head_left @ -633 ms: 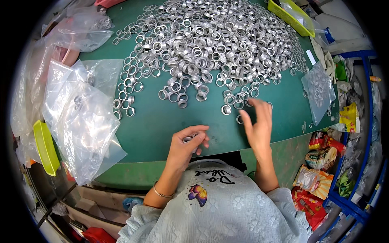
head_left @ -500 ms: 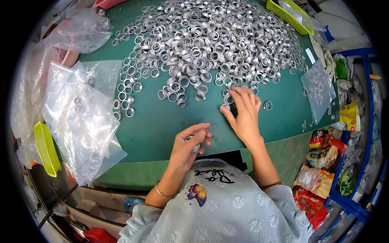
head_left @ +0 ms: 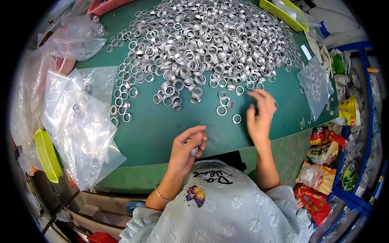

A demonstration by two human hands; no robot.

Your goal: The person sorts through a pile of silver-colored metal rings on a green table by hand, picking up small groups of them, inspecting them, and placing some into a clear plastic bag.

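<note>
My left hand (head_left: pixel 187 148) is closed round a few silvery metal rings (head_left: pixel 194 151), held low over the near edge of the green table (head_left: pixel 162 133). The fingers partly hide them, so how many there are cannot be told. To the right, my right hand (head_left: pixel 261 115) hovers over the table, slightly blurred, thumb and fingers apart with nothing seen between them. Just left of it lie a single flat ring (head_left: pixel 236 118) and a small group of rings (head_left: pixel 221 110). Another ring shows partly behind its fingers. Beyond both hands spreads a large heap of the same rings (head_left: pixel 219 44).
Clear plastic bags (head_left: pixel 81 129) cover the table's left side, beside a yellow-green tray (head_left: pixel 48 156). A bag of rings (head_left: pixel 317 83) lies at the right edge. A yellow bin (head_left: pixel 285 15) and a pink bin (head_left: pixel 109 5) stand at the back. Blue shelving (head_left: pixel 352 198) rises at right.
My right hand has drawn back from the rings at the heap's front edge, moving right and nearer. A ring now lies apart in front of the small group. My left hand keeps its hold.
</note>
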